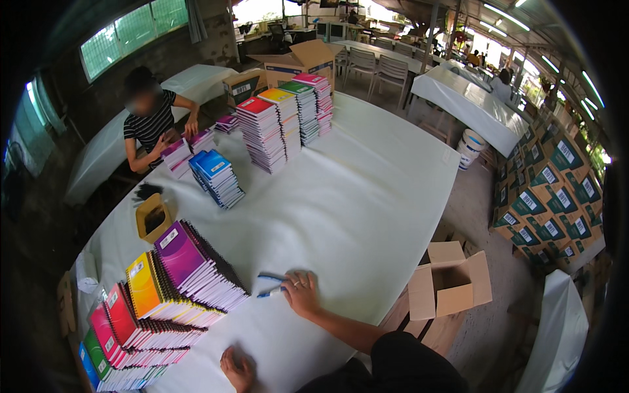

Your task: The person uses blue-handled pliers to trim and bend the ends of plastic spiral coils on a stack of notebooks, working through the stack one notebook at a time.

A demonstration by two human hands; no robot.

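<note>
On the white-covered table, my right hand (301,296) lies palm down with its fingers stretched out. Its fingertips are at the end of a blue-and-white pen (269,293), and a second slim blue item (270,278) lies just beyond. Nearer the table's front edge rests my left hand (237,371), loosely bent, thumb apart from the fingers, with nothing seen in it. To its left stand tall stacks of spiral notebooks: purple (180,252), yellow (145,283), red (122,308), pink (105,329), green (96,350) and blue (88,363).
Across the table a person (154,118) in a striped shirt handles purple notebooks (177,157). More stacks (261,134) and a blue stack (216,177) stand nearby. A yellow tub (154,216) is at the left edge. An opened carton (452,288) sits to the right, before piled boxes (550,190).
</note>
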